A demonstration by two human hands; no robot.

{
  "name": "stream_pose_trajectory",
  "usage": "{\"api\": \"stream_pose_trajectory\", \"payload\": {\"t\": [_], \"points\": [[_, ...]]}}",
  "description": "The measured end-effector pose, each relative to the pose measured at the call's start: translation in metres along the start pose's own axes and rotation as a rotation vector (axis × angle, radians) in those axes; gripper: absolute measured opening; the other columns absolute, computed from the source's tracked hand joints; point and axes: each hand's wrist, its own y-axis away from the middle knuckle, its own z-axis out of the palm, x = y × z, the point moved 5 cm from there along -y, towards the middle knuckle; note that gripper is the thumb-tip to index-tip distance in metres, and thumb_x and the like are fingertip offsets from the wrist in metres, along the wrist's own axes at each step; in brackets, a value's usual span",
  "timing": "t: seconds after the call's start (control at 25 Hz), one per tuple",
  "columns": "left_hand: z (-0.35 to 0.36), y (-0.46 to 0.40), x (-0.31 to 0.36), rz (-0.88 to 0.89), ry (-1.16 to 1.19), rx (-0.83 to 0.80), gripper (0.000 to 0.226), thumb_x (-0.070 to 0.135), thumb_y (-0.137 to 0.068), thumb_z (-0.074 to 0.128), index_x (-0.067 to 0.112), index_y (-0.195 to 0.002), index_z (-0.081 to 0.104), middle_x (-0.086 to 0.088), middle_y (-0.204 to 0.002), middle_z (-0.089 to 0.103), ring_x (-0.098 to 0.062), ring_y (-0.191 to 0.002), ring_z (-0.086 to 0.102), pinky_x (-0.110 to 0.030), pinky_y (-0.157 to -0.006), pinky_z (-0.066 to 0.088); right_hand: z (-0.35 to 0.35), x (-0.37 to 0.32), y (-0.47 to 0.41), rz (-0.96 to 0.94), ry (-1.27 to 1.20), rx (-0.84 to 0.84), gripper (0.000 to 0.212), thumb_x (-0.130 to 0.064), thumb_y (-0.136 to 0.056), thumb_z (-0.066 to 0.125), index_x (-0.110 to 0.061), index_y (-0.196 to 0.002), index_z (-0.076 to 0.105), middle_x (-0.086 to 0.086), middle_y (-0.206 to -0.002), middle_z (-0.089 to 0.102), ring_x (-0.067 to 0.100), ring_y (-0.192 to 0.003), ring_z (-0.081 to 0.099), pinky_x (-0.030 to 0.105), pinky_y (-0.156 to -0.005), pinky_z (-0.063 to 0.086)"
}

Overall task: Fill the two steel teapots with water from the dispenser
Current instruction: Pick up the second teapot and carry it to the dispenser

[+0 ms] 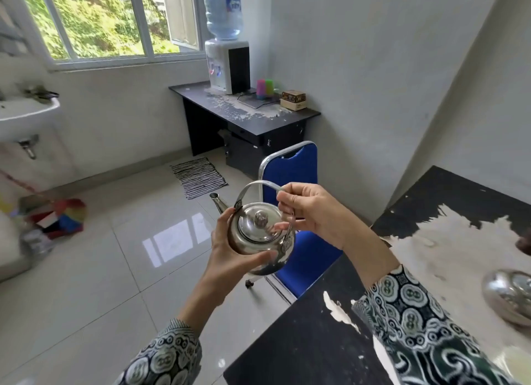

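Observation:
A steel teapot [260, 235] with its lid on is held in the air in front of me, spout pointing away to the left. My left hand [230, 249] cups its body from the left side. My right hand [310, 212] pinches the arched handle from the right. A second steel teapot [508, 295] sits on the worn black table [316, 341] at the right edge, partly cut off. The water dispenser [227, 65] with its blue bottle stands on a black desk [287, 120] across the room.
A blue chair [293, 166] stands between me and the desk. Coloured cups [265, 88] and a small box [293, 99] sit beside the dispenser. A striped mat [198, 176] lies on the tiled floor. A sink [26, 111] and cleaning tools [57, 215] are at the left.

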Motion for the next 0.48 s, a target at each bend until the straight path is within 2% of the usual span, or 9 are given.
{"api": "stream_pose_trajectory", "payload": {"t": [0.12, 0.28, 0.36, 0.44, 0.48], "points": [[-0.021, -0.035, -0.009, -0.028, 0.033, 0.051, 0.098, 0.034, -0.033, 0.088, 0.052, -0.116, 0.04, -0.007, -0.13, 0.047, -0.02, -0.116, 0.054, -0.045, -0.099, 0.047, 0.004, -0.004, -0.046, -0.036, 0.097, 0.079, 0.013, -0.01, -0.094, 0.048, -0.006, -0.086, 0.057, 0.0, -0.059, 0.043, 0.003, -0.045, 0.044, 0.043, -0.074, 0.056], [-0.058, -0.085, -0.022, -0.017, 0.051, 0.105, 0.098, 0.034, -0.031, 0.088, 0.048, -0.116, 0.042, -0.006, -0.13, 0.045, -0.018, -0.114, 0.054, -0.044, -0.098, 0.047, 0.014, -0.011, -0.115, -0.179, 0.475, 0.283, 0.02, -0.015, -0.094, 0.048, -0.002, -0.1, 0.061, -0.003, -0.058, 0.049, 0.008, -0.052, 0.049, 0.037, -0.061, 0.06], [-0.082, -0.113, -0.027, -0.027, 0.059, 0.107, 0.098, 0.035, -0.031, 0.088, 0.049, -0.115, 0.042, -0.005, -0.131, 0.045, -0.018, -0.115, 0.053, -0.044, -0.099, 0.047, 0.022, -0.011, -0.148, -0.261, 0.634, 0.407, 0.022, -0.022, -0.095, 0.046, -0.008, -0.1, 0.063, -0.009, -0.057, 0.049, 0.008, -0.051, 0.046, 0.039, -0.055, 0.051], [-0.113, -0.15, -0.029, -0.025, 0.06, 0.089, 0.099, 0.036, -0.03, 0.089, 0.05, -0.115, 0.042, -0.005, -0.131, 0.045, -0.019, -0.116, 0.053, -0.046, -0.099, 0.047, 0.036, -0.01, -0.191, -0.306, 0.701, 0.49, 0.024, -0.029, -0.096, 0.042, -0.013, -0.098, 0.06, -0.013, -0.058, 0.046, 0.003, -0.05, 0.041, 0.031, -0.053, 0.038], [-0.125, -0.164, -0.029, -0.021, 0.058, 0.082, 0.099, 0.036, -0.029, 0.089, 0.049, -0.115, 0.042, -0.006, -0.13, 0.046, -0.019, -0.116, 0.053, -0.047, -0.099, 0.047, 0.042, -0.009, -0.208, -0.317, 0.698, 0.506, 0.024, -0.031, -0.097, 0.04, -0.014, -0.095, 0.057, -0.013, -0.06, 0.045, 0.002, -0.052, 0.041, 0.029, -0.055, 0.036]]}}
